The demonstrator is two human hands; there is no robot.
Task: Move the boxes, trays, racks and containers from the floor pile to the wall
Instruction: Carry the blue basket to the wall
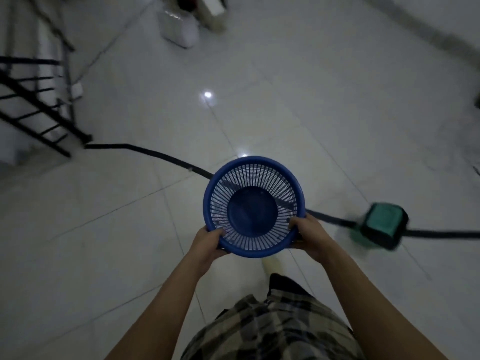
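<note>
So the blue basket (252, 213) is up in the air, held out in front of the body over the tiled floor (311, 113), with its open mouth facing up at the camera so you look straight down to the solid round bottom. Both hands are clamped on the near part of the rim. The left hand (207, 242) has the lower-left edge and the right hand (309, 235) has the right edge. Each thumb is hooked over the lip onto the slotted inside wall. The rest of the fingers curl around the outside, mostly hidden behind the basket. Right below the grip there's a pale foot (271, 265), pretty blurry, and closer in the plaid shorts (272, 326). A black cable (155, 153) runs across the floor beneath the basket, coming out past the left hand on one side and past the right hand on the other. Just off to the right of the right hand sits a green box (380, 224) on that cable line. Well out to the left of the grip is a black rack (33, 110), and far ahead of the basket is a white container (179, 28), too blurred to say more about it.
</note>
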